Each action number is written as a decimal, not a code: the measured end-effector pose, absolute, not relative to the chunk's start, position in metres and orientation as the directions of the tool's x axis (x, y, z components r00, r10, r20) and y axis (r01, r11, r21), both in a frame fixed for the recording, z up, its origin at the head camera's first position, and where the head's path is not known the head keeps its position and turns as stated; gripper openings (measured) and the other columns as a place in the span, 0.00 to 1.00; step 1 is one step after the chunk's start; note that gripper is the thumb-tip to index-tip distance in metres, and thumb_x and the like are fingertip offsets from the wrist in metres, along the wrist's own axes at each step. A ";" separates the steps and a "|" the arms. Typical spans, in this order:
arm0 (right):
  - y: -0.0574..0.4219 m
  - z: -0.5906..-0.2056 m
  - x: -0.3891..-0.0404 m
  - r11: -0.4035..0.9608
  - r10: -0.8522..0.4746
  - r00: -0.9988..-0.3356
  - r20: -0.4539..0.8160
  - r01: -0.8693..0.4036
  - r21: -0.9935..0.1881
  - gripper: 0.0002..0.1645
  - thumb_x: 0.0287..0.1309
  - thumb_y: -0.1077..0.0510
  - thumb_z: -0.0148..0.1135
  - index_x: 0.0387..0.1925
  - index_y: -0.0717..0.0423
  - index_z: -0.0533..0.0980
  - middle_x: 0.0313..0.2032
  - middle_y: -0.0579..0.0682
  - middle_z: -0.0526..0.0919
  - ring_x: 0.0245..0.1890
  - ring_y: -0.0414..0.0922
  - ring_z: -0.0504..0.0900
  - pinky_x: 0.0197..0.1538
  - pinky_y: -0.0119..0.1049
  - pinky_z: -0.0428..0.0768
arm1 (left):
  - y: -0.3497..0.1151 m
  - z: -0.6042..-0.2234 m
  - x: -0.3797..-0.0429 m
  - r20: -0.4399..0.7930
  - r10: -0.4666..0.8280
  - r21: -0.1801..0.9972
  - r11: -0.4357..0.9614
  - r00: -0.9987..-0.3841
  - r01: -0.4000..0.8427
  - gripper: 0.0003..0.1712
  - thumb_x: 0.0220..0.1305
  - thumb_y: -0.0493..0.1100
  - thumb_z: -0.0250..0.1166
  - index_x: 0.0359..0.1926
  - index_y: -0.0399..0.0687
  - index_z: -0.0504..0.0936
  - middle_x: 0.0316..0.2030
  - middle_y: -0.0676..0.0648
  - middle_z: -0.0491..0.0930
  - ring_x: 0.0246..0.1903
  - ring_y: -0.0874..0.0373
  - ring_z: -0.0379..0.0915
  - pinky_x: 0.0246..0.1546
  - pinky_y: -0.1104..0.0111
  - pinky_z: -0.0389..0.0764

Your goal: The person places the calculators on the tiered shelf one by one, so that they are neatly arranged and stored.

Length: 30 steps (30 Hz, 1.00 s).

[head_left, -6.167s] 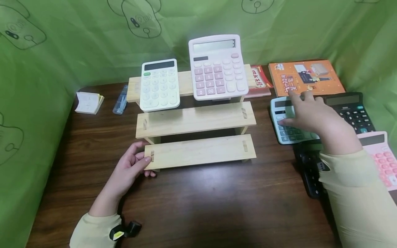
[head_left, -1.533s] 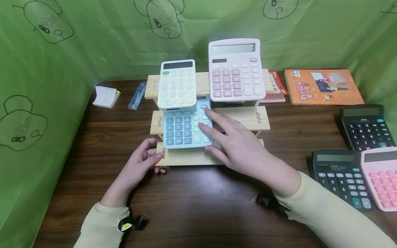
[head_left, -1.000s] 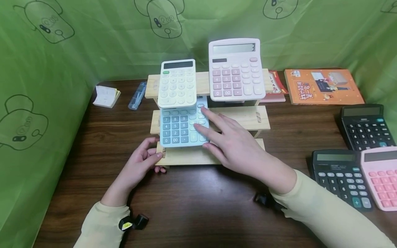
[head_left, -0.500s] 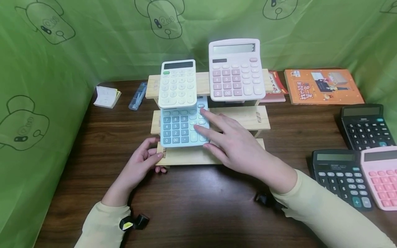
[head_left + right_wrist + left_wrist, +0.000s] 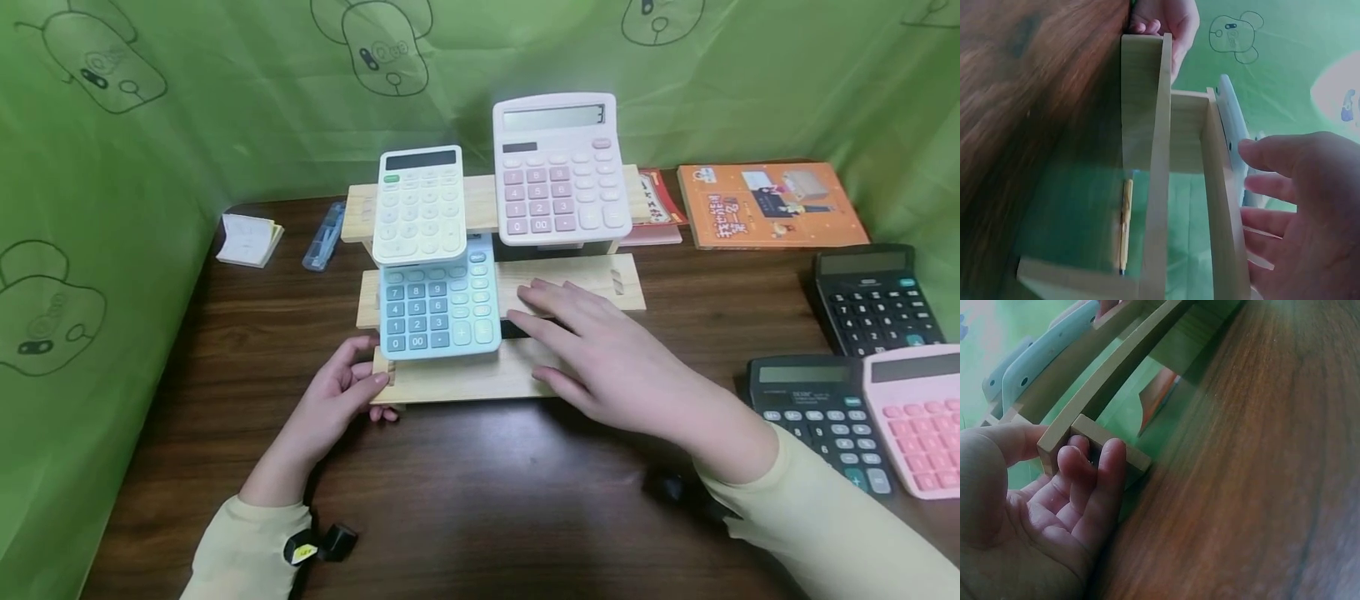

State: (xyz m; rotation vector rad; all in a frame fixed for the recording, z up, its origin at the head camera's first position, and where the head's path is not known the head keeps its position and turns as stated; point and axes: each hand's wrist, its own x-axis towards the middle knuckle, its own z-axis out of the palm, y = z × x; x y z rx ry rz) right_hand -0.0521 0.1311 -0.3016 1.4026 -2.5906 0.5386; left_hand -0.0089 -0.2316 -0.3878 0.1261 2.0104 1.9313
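Beyond the left hand (image 5: 337,396) and to its left, we saw a small white paper pad (image 5: 246,240) on the dark wooden table. That hand was clamped on the left end of the lowest plank of a pale, three-step wooden stand (image 5: 457,382), thumb on top and fingers curled beneath. Farther from it, on the top step, stood a white calculator (image 5: 418,221) with one green key. Between the two hands, nearer the viewer than the white one, we found the blue calculator (image 5: 440,310) on the middle step: light blue, round-cornered and tilted, its number keys a deeper blue, the keys to their right paler. The white calculator hid most of its display. Beyond the right hand, a pale pink calculator (image 5: 561,179) showed a 3. The right hand (image 5: 600,358) was just right of the blue calculator, fingers apart and gripping nothing. To its right we noticed an orange book (image 5: 772,208), two black calculators (image 5: 870,304) and a bright pink one (image 5: 918,425).
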 end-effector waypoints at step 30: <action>0.324 -0.337 0.009 0.926 -0.211 -0.977 0.013 -0.204 -0.318 0.64 0.54 0.45 0.71 0.76 0.57 0.37 0.73 0.68 0.35 0.69 0.73 0.41 0.65 0.69 0.41 | -0.232 -0.387 -0.010 -0.185 0.303 0.982 0.098 -0.935 -0.163 0.24 0.73 0.43 0.56 0.64 0.47 0.58 0.44 0.32 0.80 0.27 0.39 0.80 0.27 0.59 0.83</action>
